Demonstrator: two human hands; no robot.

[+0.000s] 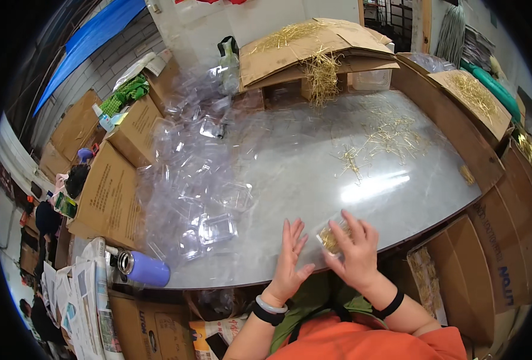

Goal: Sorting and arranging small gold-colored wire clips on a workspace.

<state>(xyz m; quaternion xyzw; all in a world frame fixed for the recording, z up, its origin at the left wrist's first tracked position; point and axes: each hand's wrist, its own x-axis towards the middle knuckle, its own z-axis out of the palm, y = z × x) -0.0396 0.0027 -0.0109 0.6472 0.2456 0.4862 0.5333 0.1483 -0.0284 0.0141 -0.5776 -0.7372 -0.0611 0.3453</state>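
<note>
My right hand [357, 249] has its fingers over a small clear plastic box [326, 239] at the table's near edge. Thin gold-coloured wire pieces show inside the box; the fingers partly cover it. Just to the left, my left hand [290, 258] is raised with its fingers stretched out and nothing in it. Beyond my hands, loose gold wire pieces [392, 135] are scattered over the grey tabletop [290, 180]. A big heap of clear plastic boxes [188, 180] covers the table's left side.
A cardboard sheet [296, 54] at the far edge carries more gold wire pieces, some hanging down in a clump [324, 78]. At the near left lies a purple bottle [149, 269] beside stacked newspapers [80, 300]. Cardboard boxes [113, 198] line the left; an open carton [458, 264] stands right.
</note>
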